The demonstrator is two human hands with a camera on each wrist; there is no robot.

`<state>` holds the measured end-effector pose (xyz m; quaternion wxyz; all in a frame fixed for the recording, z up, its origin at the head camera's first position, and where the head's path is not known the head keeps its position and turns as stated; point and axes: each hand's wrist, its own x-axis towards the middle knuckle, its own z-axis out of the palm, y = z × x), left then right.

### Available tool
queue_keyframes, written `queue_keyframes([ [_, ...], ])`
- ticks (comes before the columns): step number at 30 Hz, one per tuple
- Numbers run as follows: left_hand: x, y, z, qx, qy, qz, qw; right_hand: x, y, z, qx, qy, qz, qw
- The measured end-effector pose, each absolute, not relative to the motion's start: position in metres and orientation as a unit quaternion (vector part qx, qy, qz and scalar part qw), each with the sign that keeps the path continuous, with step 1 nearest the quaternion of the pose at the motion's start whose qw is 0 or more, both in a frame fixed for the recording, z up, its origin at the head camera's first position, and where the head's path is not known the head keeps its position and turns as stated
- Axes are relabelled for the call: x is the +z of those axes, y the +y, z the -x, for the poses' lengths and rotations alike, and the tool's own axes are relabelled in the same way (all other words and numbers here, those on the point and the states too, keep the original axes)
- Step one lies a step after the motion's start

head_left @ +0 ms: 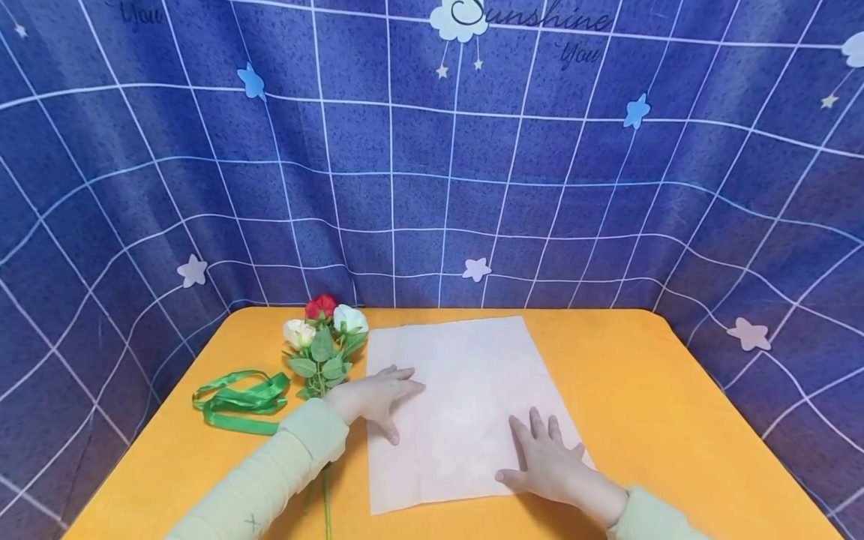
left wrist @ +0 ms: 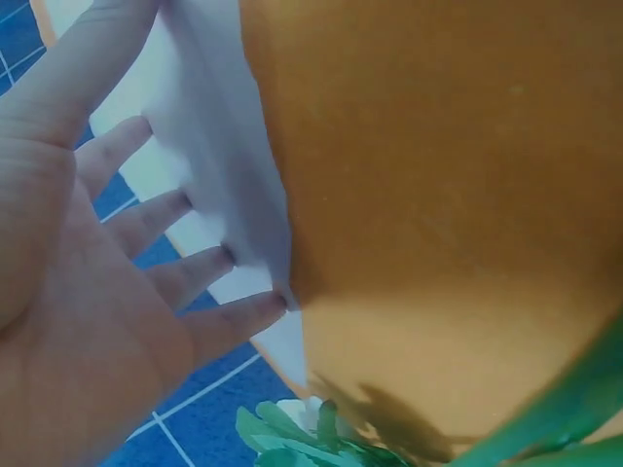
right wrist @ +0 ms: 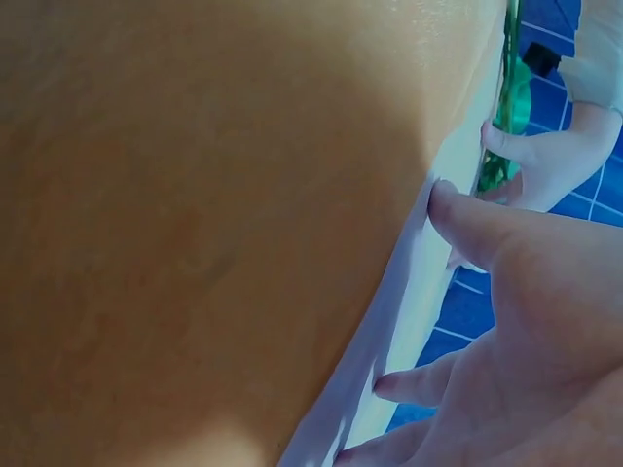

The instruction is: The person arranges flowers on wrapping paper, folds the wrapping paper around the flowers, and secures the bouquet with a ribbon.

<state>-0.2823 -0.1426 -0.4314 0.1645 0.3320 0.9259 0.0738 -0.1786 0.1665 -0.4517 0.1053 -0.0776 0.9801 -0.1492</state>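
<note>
A pale pinkish-white sheet of paper (head_left: 459, 360) lies flat on the orange table. My left hand (head_left: 381, 396) rests with spread fingers on the left part of the sheet, fingertips touching it. Near the lower right edge of the paper, my right hand (head_left: 550, 461) also has its fingers spread, with the fingertips on the surface. In the left wrist view the left hand (left wrist: 117, 263) shows straight, parted fingers along the sheet (left wrist: 224, 165). The right wrist view has the right hand (right wrist: 516, 311) with its thumb at the paper's edge. Neither hand holds anything.
Left of the paper lie artificial roses, a red one (head_left: 320, 307), a cream one (head_left: 299, 333) and a pale blue-white one (head_left: 350, 320), their stems partly hidden under my left arm. A loose green ribbon (head_left: 246, 397) is farther left. A blue gridded curtain (head_left: 418, 202) surrounds the orange table (head_left: 648, 405).
</note>
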Motion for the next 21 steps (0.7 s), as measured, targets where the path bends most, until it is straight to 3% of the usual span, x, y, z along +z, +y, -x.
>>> queue_keyframes([
  [21, -0.436, -0.136, 0.254, 0.091, 0.942, -0.283, 0.159, -0.452, 0.186, 0.19, -0.173, 0.971, 0.122, 0.107],
])
